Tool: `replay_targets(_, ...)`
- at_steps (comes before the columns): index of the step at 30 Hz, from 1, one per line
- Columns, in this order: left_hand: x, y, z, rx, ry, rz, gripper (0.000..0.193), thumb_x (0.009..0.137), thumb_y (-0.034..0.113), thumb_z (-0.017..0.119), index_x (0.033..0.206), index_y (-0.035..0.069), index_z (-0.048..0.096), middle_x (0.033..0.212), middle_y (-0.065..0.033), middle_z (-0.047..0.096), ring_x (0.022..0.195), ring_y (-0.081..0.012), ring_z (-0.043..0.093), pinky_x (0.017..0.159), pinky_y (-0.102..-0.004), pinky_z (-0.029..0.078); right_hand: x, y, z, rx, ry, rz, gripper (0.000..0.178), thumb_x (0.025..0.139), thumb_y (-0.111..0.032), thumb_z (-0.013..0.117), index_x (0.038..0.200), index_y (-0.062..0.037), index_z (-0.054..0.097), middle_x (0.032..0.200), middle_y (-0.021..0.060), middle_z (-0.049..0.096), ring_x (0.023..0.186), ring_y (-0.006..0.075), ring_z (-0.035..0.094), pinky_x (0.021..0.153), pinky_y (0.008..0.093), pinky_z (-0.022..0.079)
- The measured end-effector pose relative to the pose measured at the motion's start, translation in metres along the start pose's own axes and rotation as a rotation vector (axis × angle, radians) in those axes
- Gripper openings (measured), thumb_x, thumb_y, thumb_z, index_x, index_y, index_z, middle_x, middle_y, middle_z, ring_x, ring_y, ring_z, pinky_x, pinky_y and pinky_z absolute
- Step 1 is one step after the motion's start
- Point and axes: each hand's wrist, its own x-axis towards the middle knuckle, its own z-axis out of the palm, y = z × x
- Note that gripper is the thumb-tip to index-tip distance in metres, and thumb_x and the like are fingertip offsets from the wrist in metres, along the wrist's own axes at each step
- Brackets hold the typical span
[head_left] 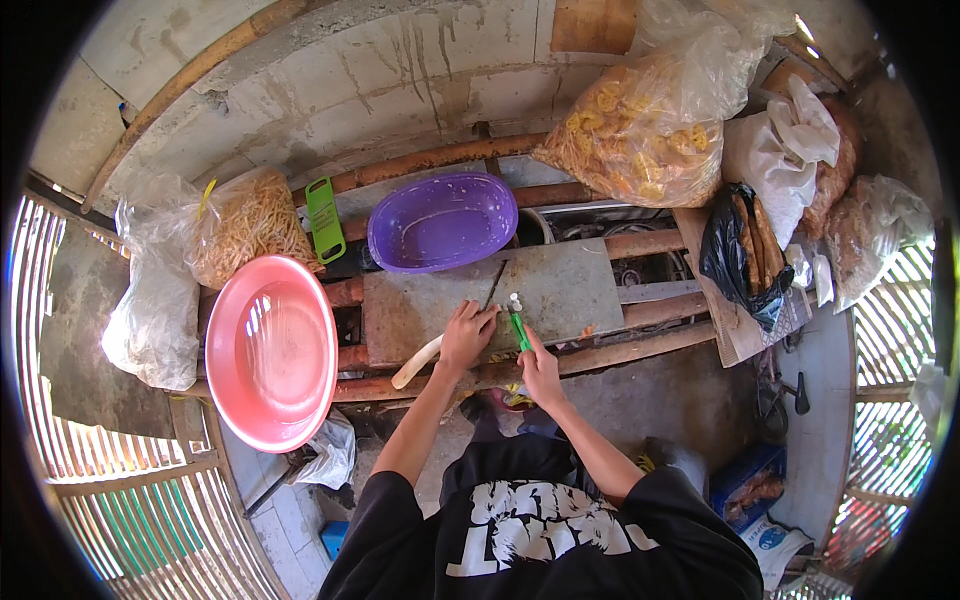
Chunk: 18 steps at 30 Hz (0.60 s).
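Observation:
My left hand (466, 335) presses down on a long pale peeled root (415, 364) that lies across the front edge of a grey cutting slab (560, 290). My right hand (538, 365) grips a green-handled knife (517, 322), its tip pointing away from me over the slab, just right of my left hand. Both hands are close together at the slab's front middle.
A purple oval basin (443, 220) sits behind the slab, a large pink basin (270, 350) to the left. Clear bags of yellow chips (640, 125) and pale strips (250, 225) hang around. A green slicer (325, 218) leans at the wall. Bamboo slats (120, 500) surround me.

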Motion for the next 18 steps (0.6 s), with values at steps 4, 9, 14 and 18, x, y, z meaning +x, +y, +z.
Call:
replay_targets(4, 0.000, 0.001, -0.002, 0.007, -0.003, 0.004, 0.020, 0.068, 0.005, 0.058, 0.089, 0.004, 0.061, 0.070, -0.0096, 0.046, 0.070, -0.0262, 0.047, 0.062, -0.0358, 0.042, -0.001, 0.000, 0.003, -0.111, 0.035, -0.295, 0.043, 0.080, -0.005, 0.036, 0.123, -0.0009, 0.036, 0.083, 0.0253, 0.053, 0.074, 0.0370, 0.054, 0.064, 0.0434, 0.042)
replay_targets(9, 0.000, 0.001, -0.003, -0.011, -0.022, -0.001, 0.022, 0.068, 0.005, 0.059, 0.089, 0.004, 0.061, 0.070, -0.0093, 0.046, 0.072, -0.0260, 0.048, 0.062, -0.0359, 0.042, -0.009, -0.006, 0.011, -0.356, 0.026, -0.231, 0.049, 0.080, -0.009, 0.038, 0.128, -0.0047, 0.028, 0.089, 0.0234, 0.051, 0.073, 0.0385, 0.053, 0.065, 0.0464, 0.043)
replay_targets(14, -0.001, -0.002, 0.000, -0.001, -0.020, 0.003, 0.021, 0.067, 0.005, 0.059, 0.088, 0.003, 0.060, 0.070, -0.0092, 0.046, 0.072, -0.0260, 0.048, 0.062, -0.0359, 0.042, -0.013, -0.008, 0.014, -0.446, 0.036, -0.258, 0.052, 0.080, -0.010, 0.039, 0.130, -0.0068, 0.023, 0.091, 0.0225, 0.049, 0.073, 0.0392, 0.052, 0.063, 0.0465, 0.043)
replay_targets(18, -0.001, -0.003, 0.001, 0.003, 0.000, 0.016, 0.019, 0.067, 0.005, 0.059, 0.086, 0.003, 0.060, 0.070, -0.0092, 0.046, 0.072, -0.0261, 0.048, 0.062, -0.0357, 0.042, -0.014, -0.014, 0.013, -0.470, 0.039, -0.254, 0.051, 0.080, -0.008, 0.039, 0.129, -0.0054, 0.026, 0.088, 0.0228, 0.049, 0.074, 0.0387, 0.051, 0.063, 0.0456, 0.043)
